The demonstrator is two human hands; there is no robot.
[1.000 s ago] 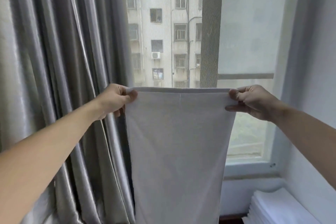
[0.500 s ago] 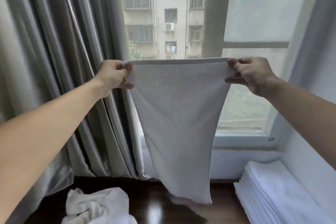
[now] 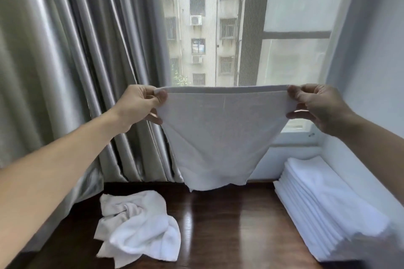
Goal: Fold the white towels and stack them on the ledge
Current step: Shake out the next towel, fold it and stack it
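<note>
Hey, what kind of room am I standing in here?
Probably a hotel or guest room, upper floor: heavy grey pleated curtains, a neat stack of folded white towels on a dark wooden ledge, and a window facing an apartment block.

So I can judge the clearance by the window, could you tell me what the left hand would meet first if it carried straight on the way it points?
Probably the grey curtain: the left hand, pinching the held towel, points forward toward the curtain's edge beside the window. Depth is unclear.
</note>
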